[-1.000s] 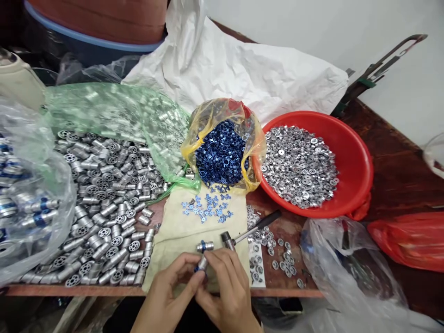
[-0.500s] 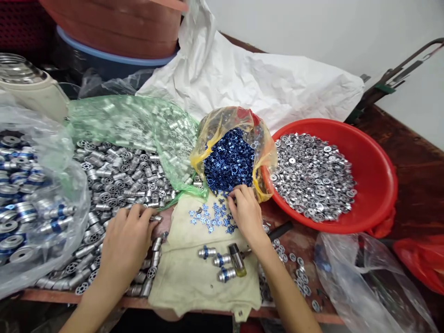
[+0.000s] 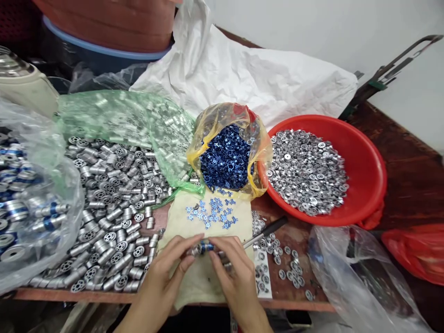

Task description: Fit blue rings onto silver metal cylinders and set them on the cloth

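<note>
Head view: we count one blue-banded fitting [image 3: 207, 246] over the cloth [image 3: 201, 284], between left hand [image 3: 164, 268] and right hand [image 3: 236, 266], equally near, long axis roughly left-right. Left pinches its silver end; right sits at the band, grip unclear. One black-handled tool [image 3: 274, 226], one red basin [image 3: 362, 171]; blue stars [image 3: 215, 204] too many to count.

White sheet [image 3: 256, 78]: brightest area, softly lit, faint shadows in its creases.
Tabletop [image 3: 86, 295]: deep shadow beneath its front edge.
Clear bag [image 3: 367, 263]: pale streaks of glare.
Blue parts [image 3: 227, 157]: tiny glints.
Left hand [image 3: 164, 273], right hand [image 3: 236, 268]: slightly soft; metal piece [image 3: 206, 246] between them seems blurred, details hard to read.
</note>
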### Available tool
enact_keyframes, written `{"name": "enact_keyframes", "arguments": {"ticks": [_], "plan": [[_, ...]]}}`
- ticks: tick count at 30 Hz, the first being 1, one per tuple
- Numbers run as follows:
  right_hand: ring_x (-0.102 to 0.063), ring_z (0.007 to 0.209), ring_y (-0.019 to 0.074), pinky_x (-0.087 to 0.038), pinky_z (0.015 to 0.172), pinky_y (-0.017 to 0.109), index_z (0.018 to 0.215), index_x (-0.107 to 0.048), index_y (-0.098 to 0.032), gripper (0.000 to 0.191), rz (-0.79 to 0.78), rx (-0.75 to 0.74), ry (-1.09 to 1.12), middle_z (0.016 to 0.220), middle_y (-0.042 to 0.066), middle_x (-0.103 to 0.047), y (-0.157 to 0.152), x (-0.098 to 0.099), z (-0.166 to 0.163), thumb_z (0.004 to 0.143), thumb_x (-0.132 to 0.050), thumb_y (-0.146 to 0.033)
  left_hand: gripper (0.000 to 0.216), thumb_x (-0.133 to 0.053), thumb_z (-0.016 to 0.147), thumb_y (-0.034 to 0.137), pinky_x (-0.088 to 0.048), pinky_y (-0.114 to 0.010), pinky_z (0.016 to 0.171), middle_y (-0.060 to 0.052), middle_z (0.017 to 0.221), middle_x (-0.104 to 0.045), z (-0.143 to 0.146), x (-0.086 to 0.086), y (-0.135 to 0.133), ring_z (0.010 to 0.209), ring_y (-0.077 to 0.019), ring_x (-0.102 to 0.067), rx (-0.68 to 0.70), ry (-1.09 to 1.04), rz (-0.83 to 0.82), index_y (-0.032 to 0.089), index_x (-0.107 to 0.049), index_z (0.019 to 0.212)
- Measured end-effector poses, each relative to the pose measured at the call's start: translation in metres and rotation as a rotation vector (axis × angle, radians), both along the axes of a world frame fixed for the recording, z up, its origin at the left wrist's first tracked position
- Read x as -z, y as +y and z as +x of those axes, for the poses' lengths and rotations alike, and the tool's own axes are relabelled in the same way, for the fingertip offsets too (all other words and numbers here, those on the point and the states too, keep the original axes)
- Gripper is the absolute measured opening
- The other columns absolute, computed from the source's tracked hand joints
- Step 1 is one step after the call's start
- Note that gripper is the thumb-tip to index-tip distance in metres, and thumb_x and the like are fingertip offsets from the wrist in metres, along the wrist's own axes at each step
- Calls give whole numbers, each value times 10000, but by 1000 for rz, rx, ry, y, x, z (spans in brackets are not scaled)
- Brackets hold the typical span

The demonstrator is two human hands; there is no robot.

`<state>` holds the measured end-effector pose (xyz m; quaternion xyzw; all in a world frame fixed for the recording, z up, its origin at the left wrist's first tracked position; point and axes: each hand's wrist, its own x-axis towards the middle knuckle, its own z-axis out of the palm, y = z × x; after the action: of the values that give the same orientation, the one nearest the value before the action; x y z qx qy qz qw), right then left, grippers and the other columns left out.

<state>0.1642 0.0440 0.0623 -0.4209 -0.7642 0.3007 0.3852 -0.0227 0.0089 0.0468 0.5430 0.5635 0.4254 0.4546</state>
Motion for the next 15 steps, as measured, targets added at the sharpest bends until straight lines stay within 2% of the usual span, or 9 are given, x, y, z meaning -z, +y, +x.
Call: {"name": "enact_keyframes", "arguments": {"ticks": [2,4,6,9,11,13,15], "plan": [[-629,977,186,-527,855,320,1241,-625,-237,376,12,43,40,1036,48,-694,-4,3,0,940,-584,-16,241,-558,985,380,-521,-287,890,-23,1001,-743,9,1,0,982,-216,-703,-18,-285,-171,293,-689,1168],[-632,990,185,-526,873,325,1243,-622,-234,397,36,30,65,1049,46,-703,-8,4,0,924,-594,0,239,-608,952,444,-541,-306,866,-7,923,-760,15,0,1,885,-210,-729,-50,-560,-326,278,-667,1114],[-637,1011,185,-529,894,332,1219,-632,-231,397,53,-13,78,1073,48,-716,-13,5,-1,912,-597,20,271,-659,917,474,-547,-304,818,13,825,-756,21,0,0,795,-197,-729,-70,-738,-404,263,-636,1085],[-640,1034,187,-532,907,343,1203,-638,-231,409,61,-31,103,1105,54,-720,-18,7,-3,903,-588,43,262,-693,902,460,-515,-250,722,31,738,-732,31,1,-4,722,-160,-696,-93,-813,-386,245,-628,1037],[-637,1029,190,-536,897,346,1288,-610,-226,465,60,-7,103,1103,63,-710,-19,8,-2,903,-581,34,242,-705,898,446,-486,-224,669,42,684,-704,36,1,-7,679,-142,-666,-98,-830,-382,243,-626,1004],[-633,1014,196,-543,877,347,1401,-546,-212,547,64,12,86,1095,76,-699,-20,8,-1,905,-573,19,247,-733,875,445,-482,-220,681,34,715,-699,39,1,-10,718,-145,-653,-135,-840,-389,239,-626,960],[-631,995,201,-544,863,350,1413,-546,-210,566,96,1,68,1086,80,-695,-21,7,-1,896,-567,21,263,-760,848,446,-488,-227,737,12,808,-701,43,0,-11,808,-155,-637,-199,-840,-385,228,-631,916]]}}
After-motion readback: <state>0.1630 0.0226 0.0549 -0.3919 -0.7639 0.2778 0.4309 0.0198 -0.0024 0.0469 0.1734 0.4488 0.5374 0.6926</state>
